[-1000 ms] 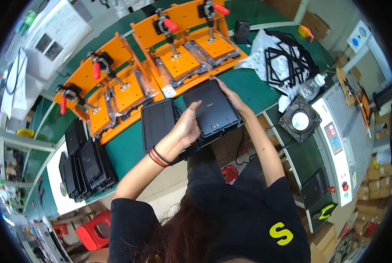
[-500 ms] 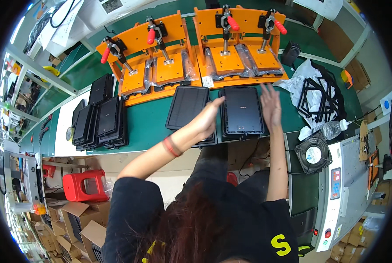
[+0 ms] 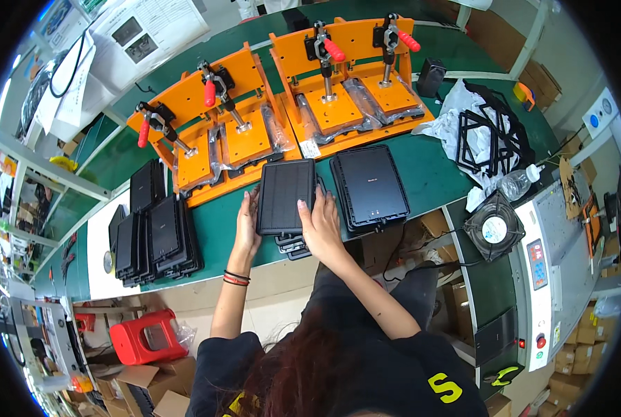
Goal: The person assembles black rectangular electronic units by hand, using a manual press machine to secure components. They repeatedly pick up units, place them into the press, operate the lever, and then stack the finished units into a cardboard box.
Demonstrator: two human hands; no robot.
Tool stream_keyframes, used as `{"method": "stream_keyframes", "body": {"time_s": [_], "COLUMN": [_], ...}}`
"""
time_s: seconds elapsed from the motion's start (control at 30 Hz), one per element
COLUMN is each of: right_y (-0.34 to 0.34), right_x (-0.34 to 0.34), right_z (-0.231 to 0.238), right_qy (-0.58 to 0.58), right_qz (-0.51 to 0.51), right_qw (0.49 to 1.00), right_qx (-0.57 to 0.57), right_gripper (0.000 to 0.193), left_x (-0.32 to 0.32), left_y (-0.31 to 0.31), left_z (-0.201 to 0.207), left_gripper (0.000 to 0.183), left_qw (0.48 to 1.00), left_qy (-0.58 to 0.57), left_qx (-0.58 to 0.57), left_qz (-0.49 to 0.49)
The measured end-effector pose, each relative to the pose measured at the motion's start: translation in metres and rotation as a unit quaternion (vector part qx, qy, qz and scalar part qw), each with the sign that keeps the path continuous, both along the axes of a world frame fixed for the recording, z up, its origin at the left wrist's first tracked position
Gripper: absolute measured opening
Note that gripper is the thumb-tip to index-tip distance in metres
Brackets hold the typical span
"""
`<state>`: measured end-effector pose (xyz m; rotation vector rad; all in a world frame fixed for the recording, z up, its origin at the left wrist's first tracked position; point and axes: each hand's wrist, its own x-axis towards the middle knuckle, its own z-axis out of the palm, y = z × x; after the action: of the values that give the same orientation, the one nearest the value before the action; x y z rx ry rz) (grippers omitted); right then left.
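A flat black rectangular panel with fine lines across its face, like a small solar panel (image 3: 287,198), lies at the top of a short stack near the table's front edge. Against its left side presses my left hand (image 3: 247,224), fingers along the edge. My right hand (image 3: 322,224) grips the opposite side, thumb near the panel's rim. Whether the panel is lifted off the pieces under it I cannot tell. Just to the right sits another stack, topped by a smooth black rectangular case (image 3: 370,186) that neither hand touches.
Orange clamping fixtures (image 3: 255,142) with red-handled toggle clamps stand behind the stacks. More black cases (image 3: 169,233) are piled at the left. Black frames (image 3: 487,142) on white plastic, a clear bottle (image 3: 515,184) and a fan (image 3: 494,233) occupy the right side.
Both hands have left the right-hand stack's sides and moved left, and they now hold the lined panel from both sides. The whole view has shifted and turned slightly.
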<state>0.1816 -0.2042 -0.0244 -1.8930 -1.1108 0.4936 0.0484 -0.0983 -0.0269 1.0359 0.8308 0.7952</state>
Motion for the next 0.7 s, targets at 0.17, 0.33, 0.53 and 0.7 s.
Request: {"method": "stream_keyframes", "body": {"time_s": [0.17, 0.33, 0.53, 0.7], "right_y": [0.001, -0.020, 0.004, 0.011], "right_x": [0.010, 0.011, 0.016, 0.017], "right_z": [-0.011, -0.001, -0.018, -0.010], "right_qy": [0.107, 0.282, 0.240, 0.230], "right_qz": [-0.003, 0.050, 0.090, 0.107], "right_qw": [0.994, 0.958, 0.967, 0.967], "right_qx": [0.007, 0.002, 0.011, 0.000], "right_gripper": [0.068, 0.072, 0.076, 0.076], "left_x": [0.010, 0.008, 0.010, 0.006], "left_y": [-0.020, -0.044, -0.024, -0.018], "left_z": [-0.005, -0.001, -0.005, -0.008], "left_gripper": [0.054, 0.056, 0.060, 0.062], "left_qw": [0.999, 0.999, 0.999, 0.998], "left_qy": [-0.022, -0.019, -0.033, -0.005], "left_qx": [-0.023, 0.016, 0.008, 0.050], "left_qz": [0.002, 0.034, 0.038, 0.037]}}
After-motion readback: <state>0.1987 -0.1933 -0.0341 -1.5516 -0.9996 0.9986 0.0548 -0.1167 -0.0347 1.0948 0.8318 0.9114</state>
